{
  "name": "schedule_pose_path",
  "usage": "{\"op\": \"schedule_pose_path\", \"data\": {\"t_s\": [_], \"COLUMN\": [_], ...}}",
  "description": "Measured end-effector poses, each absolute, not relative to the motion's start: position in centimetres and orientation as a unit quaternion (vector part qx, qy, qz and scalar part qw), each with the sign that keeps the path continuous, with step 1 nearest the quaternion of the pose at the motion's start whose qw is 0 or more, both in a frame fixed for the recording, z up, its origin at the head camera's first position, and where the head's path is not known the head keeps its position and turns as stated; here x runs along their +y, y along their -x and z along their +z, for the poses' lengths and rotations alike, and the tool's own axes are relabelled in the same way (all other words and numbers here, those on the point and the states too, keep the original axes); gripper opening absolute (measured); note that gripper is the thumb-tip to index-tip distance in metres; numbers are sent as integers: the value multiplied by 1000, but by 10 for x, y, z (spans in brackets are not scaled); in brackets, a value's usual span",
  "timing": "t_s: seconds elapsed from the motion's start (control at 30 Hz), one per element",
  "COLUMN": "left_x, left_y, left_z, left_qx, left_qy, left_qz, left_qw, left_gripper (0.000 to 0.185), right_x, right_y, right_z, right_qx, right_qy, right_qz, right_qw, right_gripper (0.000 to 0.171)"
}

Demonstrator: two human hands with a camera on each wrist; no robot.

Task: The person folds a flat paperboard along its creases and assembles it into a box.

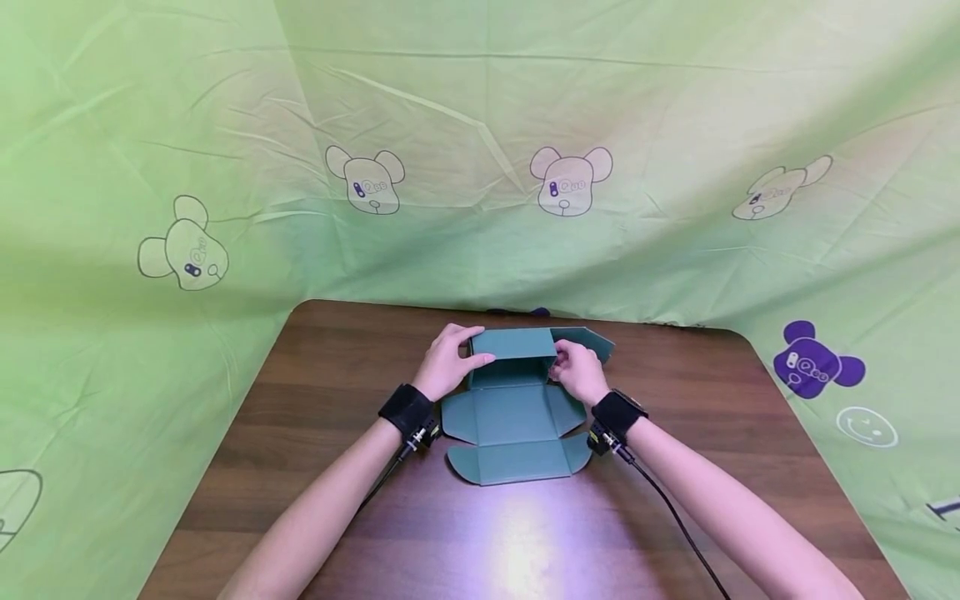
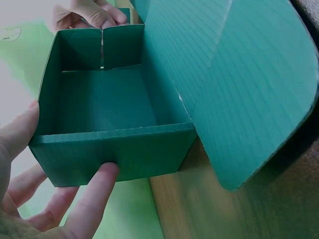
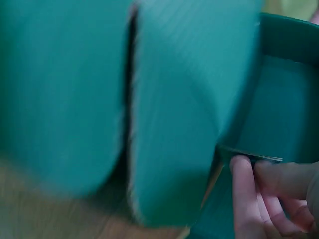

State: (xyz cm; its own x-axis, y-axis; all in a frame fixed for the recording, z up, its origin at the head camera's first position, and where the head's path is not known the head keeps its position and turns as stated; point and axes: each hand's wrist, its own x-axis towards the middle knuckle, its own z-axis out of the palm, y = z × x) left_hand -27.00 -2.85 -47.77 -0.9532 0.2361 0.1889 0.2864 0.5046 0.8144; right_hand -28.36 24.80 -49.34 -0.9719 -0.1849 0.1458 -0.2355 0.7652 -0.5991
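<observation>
A green cardboard box, partly folded, stands on its long side near the back of the table, its hollow facing me. My left hand holds its left end, the thumb at the rim and the other fingers against the outer end wall. At the opposite end, my right hand pinches a small end flap between thumb and fingers. Beyond that hand, a larger side flap sticks out to the right. The lid panel, with side tabs, lies spread toward me.
The box rests on a brown wood-grain table. A green printed cloth hangs behind and at both sides. Black bands with cameras sit on both wrists, and a cable runs along the right forearm.
</observation>
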Motion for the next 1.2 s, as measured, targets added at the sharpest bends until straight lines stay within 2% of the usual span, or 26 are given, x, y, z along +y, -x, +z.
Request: {"op": "schedule_pose_path", "data": {"t_s": [0.1,0.2,0.3,0.4,0.47,0.53,0.7,0.87,1.03,1.2], "left_x": [-29,-28,-28,-28,-28,-28,-27,-29,-30,-31], "left_y": [271,272,274,274,274,273,275,276,274,273], "left_z": [-478,-479,-480,-480,-480,-480,-480,-479,-478,-480], "left_qx": [-865,-866,-866,-863,-862,-862,-862,-864,-863,-860], "left_qy": [153,154,155,158,159,160,162,156,153,153], "left_qz": [-477,-475,-475,-478,-480,-481,-480,-479,-481,-486], "left_qw": [26,28,32,36,34,30,28,31,27,21], "left_gripper": [61,61,61,61,61,61,60,59,60,61], "right_x": [251,254,256,258,260,262,268,276,293,306], "right_y": [281,278,279,281,281,280,272,263,256,251], "right_z": [-496,-498,-499,-497,-496,-493,-486,-483,-492,-505], "right_qx": [-956,-948,-937,-938,-943,-948,-959,-952,-931,-928], "right_qy": [-166,-210,-215,-194,-181,-173,-163,-152,-135,-137], "right_qz": [210,124,90,89,89,89,125,238,334,347], "right_qw": [119,205,260,273,265,251,192,115,54,5], "right_gripper": [13,19,42,74,90,96,77,63,58,59]}}
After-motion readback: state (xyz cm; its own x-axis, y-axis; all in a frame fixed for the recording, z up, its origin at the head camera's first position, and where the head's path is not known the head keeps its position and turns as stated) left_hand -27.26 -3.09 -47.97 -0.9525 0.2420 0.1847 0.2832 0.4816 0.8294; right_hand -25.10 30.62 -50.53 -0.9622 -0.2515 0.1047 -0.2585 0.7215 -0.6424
